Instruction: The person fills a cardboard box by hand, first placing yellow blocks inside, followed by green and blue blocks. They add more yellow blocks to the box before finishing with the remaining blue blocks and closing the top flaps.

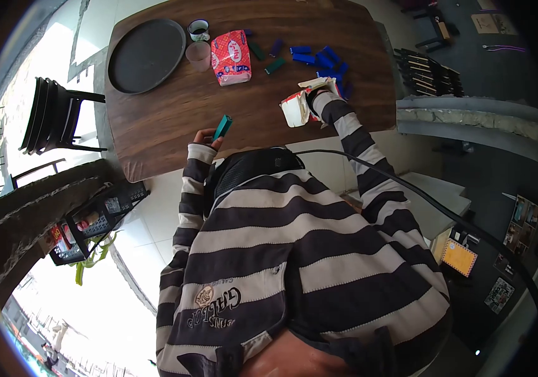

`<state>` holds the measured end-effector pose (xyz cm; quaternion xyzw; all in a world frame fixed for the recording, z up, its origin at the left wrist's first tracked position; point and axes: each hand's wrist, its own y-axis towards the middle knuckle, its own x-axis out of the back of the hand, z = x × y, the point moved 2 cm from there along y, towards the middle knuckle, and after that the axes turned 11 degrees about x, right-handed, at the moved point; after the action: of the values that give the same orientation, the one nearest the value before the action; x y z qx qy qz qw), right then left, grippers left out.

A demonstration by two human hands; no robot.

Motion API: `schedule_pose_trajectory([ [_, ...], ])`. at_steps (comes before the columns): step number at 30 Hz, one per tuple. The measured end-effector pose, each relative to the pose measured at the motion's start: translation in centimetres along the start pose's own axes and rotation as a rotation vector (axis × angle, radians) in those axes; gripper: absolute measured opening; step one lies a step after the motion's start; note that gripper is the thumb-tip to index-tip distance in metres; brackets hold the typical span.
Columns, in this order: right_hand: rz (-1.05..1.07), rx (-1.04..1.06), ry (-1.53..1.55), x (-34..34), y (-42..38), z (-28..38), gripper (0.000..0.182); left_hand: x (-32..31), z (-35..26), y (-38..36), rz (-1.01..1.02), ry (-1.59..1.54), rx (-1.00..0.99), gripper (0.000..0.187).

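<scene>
My left hand (208, 137) is closed round a small green box-shaped piece (223, 127) near the table's front edge. My right arm reaches into an opened white and red carton (295, 109), and the fingers of that hand are hidden inside it. Beyond the carton several blue pieces (324, 60) lie in a loose group. Two dark green pieces, one of them a green piece (274, 66), lie left of the blue ones. A red and white packet (231, 58) stands to their left.
The brown wooden table (162, 125) holds a round black tray (147, 56), a metal mug (198, 29) and a translucent cup (199, 56) at the back left. Black chairs (61, 116) stand left of it. A black cable (432, 200) crosses beside my right arm.
</scene>
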<state>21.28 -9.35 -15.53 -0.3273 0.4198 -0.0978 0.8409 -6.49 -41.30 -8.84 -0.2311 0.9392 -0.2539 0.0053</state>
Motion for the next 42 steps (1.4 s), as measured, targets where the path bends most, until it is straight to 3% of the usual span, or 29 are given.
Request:
schedule_pose_trajectory([
  [15,0.014,-0.007,-0.19,-1.1,-1.8,0.5,0.041,-0.3,0.5,0.7,0.039,0.0,-0.011,0.031],
  [25,0.024,0.002,-0.49,-1.3,-3.0,1.1,0.037,-0.7,0.3,0.4,0.058,0.004,0.029,0.032],
  [30,0.058,0.0,-0.858,-2.1,-4.2,1.3,0.035,-1.2,0.2,0.5,0.07,0.015,-0.039,0.033],
  [37,0.208,0.005,-1.732,-4.0,-5.8,2.7,0.033,-2.4,-1.0,1.3,0.146,0.132,-0.187,0.032],
  [40,0.292,0.019,-2.017,-4.6,-6.9,3.7,0.032,-3.5,-5.6,0.4,0.129,0.279,-0.435,0.031],
  [42,0.344,0.026,-2.129,-4.8,-7.5,4.5,0.031,-4.3,-7.7,0.4,0.176,0.336,-0.45,0.031],
])
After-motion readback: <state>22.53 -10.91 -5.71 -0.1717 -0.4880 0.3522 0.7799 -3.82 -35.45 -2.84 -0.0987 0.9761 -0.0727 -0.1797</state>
